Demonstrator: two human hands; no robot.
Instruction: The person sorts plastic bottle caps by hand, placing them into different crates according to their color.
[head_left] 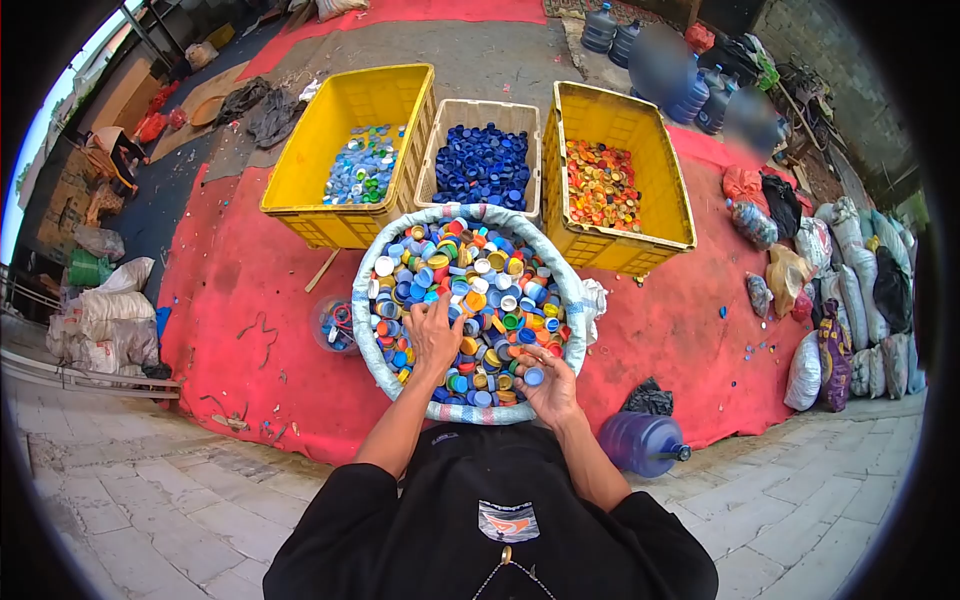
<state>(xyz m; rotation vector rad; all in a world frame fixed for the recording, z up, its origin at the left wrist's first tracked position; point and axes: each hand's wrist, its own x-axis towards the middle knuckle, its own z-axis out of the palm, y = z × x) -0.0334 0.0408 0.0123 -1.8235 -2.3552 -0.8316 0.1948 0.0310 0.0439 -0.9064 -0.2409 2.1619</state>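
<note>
A round tub with a pale cloth-wrapped rim (371, 352) stands right in front of me, heaped with mixed plastic bottle caps (482, 265). My left hand (433, 338) reaches into the left middle of the heap, fingers stretched and thumb apart, touching caps. At the tub's near right side, my right hand (552, 390) is palm up with a light blue bottle cap (534, 376) held at its fingers. Behind the tub are a yellow crate (300, 190) with light blue, white and green caps, a white crate (429, 192) with dark blue caps, and another yellow crate (650, 150) with red, orange and yellow caps.
Red matting (270, 330) covers the ground around the tub. A large water jug (640, 443) lies close to my right. Left of the tub is a small clear container (335, 325). Filled sacks (850, 260) line the right side; more sacks (115, 310) sit left.
</note>
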